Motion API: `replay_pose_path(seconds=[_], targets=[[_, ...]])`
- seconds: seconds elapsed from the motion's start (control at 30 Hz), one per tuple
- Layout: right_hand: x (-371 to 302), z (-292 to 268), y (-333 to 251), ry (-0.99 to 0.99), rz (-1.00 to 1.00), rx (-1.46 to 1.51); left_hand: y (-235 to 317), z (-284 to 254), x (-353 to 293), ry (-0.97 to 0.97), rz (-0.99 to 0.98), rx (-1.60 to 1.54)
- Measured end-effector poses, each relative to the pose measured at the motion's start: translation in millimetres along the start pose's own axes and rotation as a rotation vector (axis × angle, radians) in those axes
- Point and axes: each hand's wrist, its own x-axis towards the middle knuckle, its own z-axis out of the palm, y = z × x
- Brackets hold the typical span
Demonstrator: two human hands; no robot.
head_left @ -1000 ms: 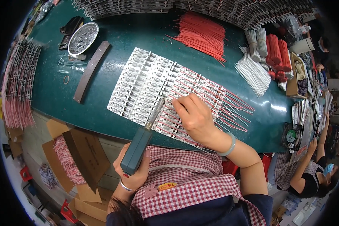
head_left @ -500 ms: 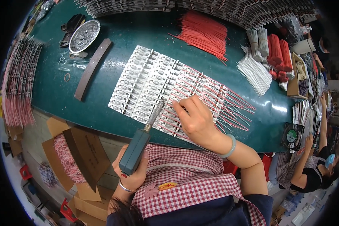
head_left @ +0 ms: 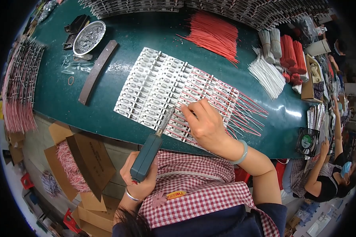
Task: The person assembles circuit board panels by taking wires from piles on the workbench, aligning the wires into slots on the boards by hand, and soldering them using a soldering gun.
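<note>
My left hand point(head_left: 140, 173) is wrapped round the green handle of a soldering iron point(head_left: 147, 156). The iron slants up and to the right, its dark tip over a panel of white holders with small metal parts point(head_left: 146, 94). Close beside the tip, my right hand point(head_left: 205, 124) is closed in a pinch above the panel. Whatever its fingertips hold is too small to make out. Red and white wires point(head_left: 247, 114) lie across the panel's right part and stick out past its right edge.
Loose red wires point(head_left: 213, 37) and white wires point(head_left: 267, 79) lie on the green table point(head_left: 126, 136). A metal bowl of scraps point(head_left: 89, 37) and a curved brown bar point(head_left: 98, 73) are at left. A small fan point(head_left: 306, 141) stands at right, near another person point(head_left: 324, 179). Below left sits an open carton point(head_left: 91, 162).
The soldering iron and my left hand have shifted slightly right, bringing the tip nearer my right fingertips. My right hand stays almost in place.
</note>
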Motion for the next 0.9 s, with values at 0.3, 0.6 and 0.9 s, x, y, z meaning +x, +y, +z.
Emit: replay_pose_path(seconds=[0.3,0.6,0.9], targets=[[-0.4,-0.3,0.8,-0.004,-0.008,-0.006,-2.7,0.4,-4.2,0.074,-0.004,-0.041],[1.8,-25.7,29.6,0.086,0.094,-0.01,-12.7,4.6,-19.7,0.125,-0.21,-0.157],[-37.9,-63.7,162.9,0.112,0.527,-0.462,-44.7,5.7,-19.8,0.147,-0.151,-0.185]])
